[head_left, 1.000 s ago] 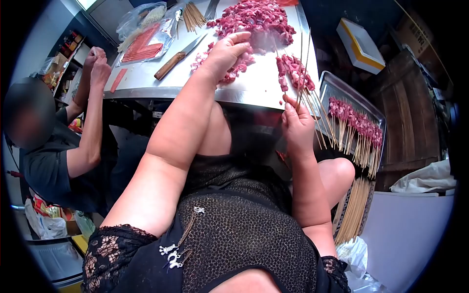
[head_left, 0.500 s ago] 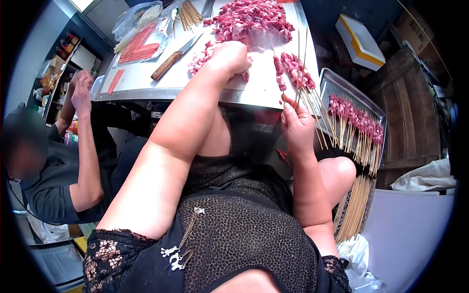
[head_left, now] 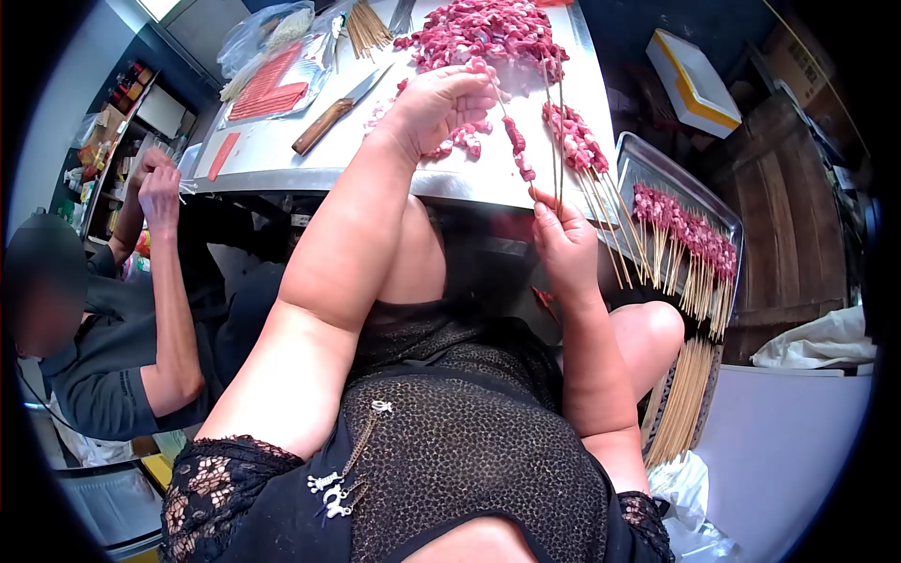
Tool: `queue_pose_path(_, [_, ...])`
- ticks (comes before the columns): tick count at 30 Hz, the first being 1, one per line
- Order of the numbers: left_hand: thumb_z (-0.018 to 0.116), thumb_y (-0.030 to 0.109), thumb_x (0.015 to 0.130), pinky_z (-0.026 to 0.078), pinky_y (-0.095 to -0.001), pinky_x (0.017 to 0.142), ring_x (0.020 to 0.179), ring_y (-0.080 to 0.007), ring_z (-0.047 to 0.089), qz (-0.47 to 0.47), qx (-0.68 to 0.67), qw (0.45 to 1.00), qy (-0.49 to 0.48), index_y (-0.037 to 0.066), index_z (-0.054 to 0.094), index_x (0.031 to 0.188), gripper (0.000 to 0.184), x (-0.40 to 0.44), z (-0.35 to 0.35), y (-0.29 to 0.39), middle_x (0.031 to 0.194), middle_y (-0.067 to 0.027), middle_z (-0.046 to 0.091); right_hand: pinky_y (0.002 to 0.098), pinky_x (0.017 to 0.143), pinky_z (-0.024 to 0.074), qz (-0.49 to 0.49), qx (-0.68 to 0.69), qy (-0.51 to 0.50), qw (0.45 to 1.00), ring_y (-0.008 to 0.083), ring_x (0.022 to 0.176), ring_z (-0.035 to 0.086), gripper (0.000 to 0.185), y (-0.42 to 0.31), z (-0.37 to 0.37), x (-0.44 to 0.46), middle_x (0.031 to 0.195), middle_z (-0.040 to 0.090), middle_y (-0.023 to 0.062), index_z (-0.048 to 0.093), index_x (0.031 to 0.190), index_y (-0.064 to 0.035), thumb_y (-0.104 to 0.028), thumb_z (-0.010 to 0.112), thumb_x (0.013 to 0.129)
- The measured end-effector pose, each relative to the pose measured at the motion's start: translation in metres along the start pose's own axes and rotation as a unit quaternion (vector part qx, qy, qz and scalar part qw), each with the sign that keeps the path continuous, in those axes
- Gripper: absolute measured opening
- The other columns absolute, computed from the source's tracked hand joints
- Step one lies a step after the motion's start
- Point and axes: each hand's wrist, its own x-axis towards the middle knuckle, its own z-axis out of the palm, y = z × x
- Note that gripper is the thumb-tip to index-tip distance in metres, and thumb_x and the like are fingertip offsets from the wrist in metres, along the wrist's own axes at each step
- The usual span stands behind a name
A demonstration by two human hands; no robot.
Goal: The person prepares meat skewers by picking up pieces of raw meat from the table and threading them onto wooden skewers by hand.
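My left hand pinches a small piece of meat at the upper tip of a skewer, in front of the large meat pile. My right hand grips the lower end of that skewer, which carries several meat pieces, along with some bare sticks pointing up. Just right of them, finished-looking skewers lie on the table's edge. Loose meat pieces are below my left hand.
Left on the metal table lie a knife, red strips on plastic and sticks. A tray of meat skewers stands at the right, above bundled sticks. Another person sits at the left with hands raised.
My left hand went down to the loose meat, then rose to the skewer's tip with a piece. The skewer in my right hand has tilted left. The other person's hands have shifted.
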Motion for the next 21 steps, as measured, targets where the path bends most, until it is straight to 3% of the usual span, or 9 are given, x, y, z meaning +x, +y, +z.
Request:
queue_pose_path(3, [0.051, 0.016, 0.092, 0.057, -0.0281, 0.072, 0.079, -0.0153, 0.066, 0.021, 0.006, 1.0, -0.001, 0.0, 0.059, 0.101, 0.02, 0.001, 0.001, -0.001, 0.088, -0.0112, 0.067, 0.0153, 0.049, 0.0318, 0.002, 0.003, 0.002, 1.0, 0.0002, 0.054, 0.038, 0.024, 0.0, -0.001, -0.001, 0.065, 0.047, -0.0072, 0.06, 0.113, 0.001, -0.008, 0.053, 0.092])
queue_pose_path(5, [0.045, 0.016, 0.095, 0.056, -0.0277, 0.076, 0.086, -0.0196, 0.066, -0.013, -0.074, 0.997, -0.007, -0.004, 0.059, 0.101, 0.025, 0.003, -0.001, 0.001, 0.096, -0.0164, 0.066, 0.0154, 0.049, 0.0319, 0.005, 0.004, 0.003, 1.0, 0.0002, 0.054, 0.038, 0.024, -0.001, 0.0, -0.002, 0.065, 0.047, -0.0072, 0.06, 0.113, 0.001, -0.008, 0.053, 0.092])
queue_pose_path(11, [0.042, 0.014, 0.096, 0.056, -0.0322, 0.082, 0.095, -0.0253, 0.064, 0.023, -0.072, 0.997, -0.003, -0.004, 0.055, 0.106, 0.024, 0.003, 0.001, -0.002, 0.104, -0.0205, 0.063, 0.0153, 0.049, 0.0319, 0.009, -0.022, 0.0, 1.0, 0.0002, 0.054, 0.038, 0.023, -0.003, 0.004, -0.003, 0.065, 0.047, -0.0074, 0.061, 0.112, 0.0011, -0.008, 0.053, 0.092])
queue_pose_path(17, [0.043, 0.015, 0.096, 0.053, -0.036, 0.087, 0.098, -0.0272, 0.063, 0.037, -0.069, 0.996, -0.04, -0.004, 0.054, 0.107, 0.025, 0.0, 0.006, -0.005, 0.106, -0.0202, 0.062, 0.0156, 0.049, 0.0319, 0.033, 0.0, -0.002, 0.999, 0.0003, 0.054, 0.038, 0.023, -0.003, 0.003, -0.001, 0.064, 0.047, -0.0074, 0.061, 0.111, 0.0012, -0.008, 0.054, 0.091])
queue_pose_path(21, [0.045, 0.014, 0.095, 0.053, -0.0392, 0.086, 0.094, -0.0284, 0.064, 0.04, -0.047, 0.998, -0.008, -0.004, 0.054, 0.109, 0.024, 0.005, 0.005, -0.008, 0.105, -0.0203, 0.062, 0.0158, 0.048, 0.032, 0.03, -0.02, -0.003, 0.999, 0.0004, 0.053, 0.038, 0.023, -0.006, 0.002, -0.002, 0.064, 0.047, -0.0072, 0.061, 0.111, 0.0015, -0.008, 0.054, 0.091])
